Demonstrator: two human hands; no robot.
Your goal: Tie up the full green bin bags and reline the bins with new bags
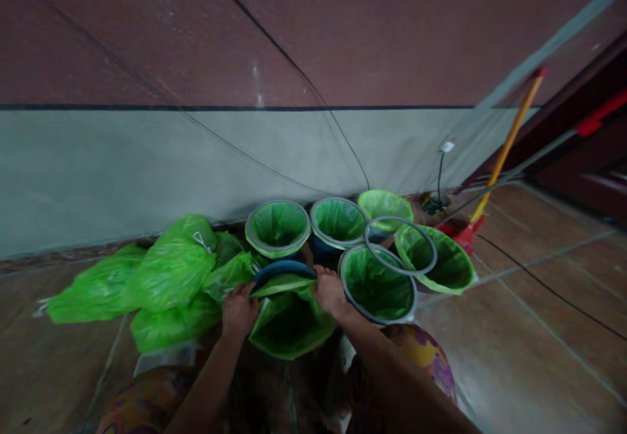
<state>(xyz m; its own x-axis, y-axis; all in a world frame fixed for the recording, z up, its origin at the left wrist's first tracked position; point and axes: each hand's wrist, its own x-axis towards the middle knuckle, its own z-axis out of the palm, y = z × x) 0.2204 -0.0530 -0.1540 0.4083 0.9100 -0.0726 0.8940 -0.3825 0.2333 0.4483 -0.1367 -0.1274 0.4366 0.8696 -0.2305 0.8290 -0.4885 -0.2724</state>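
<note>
Between my hands, a green bin liner (pixel 292 323) hangs open inside a dark blue trash bin (pixel 272 270), whose far rim shows. My left hand (pixel 239 311) is closed on the liner's left edge at the rim. On the opposite side, my right hand (pixel 329 290) grips the liner's right edge, thumb and fingers over it. The liner's near edge droops over the bin's front. Close by my right hand stands another lined bin with a grey ring (pixel 343 283) around its mouth. A loose grey ring (pixel 434 251) rests across two bins.
Filled green bags (pixel 171 264) lie piled at the left. More lined bins (pixel 278 225) line the wall. To the right are a red dustpan (pixel 460 234) with a yellow handle, a cable (pixel 539 283) across the tiles and a plugged socket (pixel 448 147).
</note>
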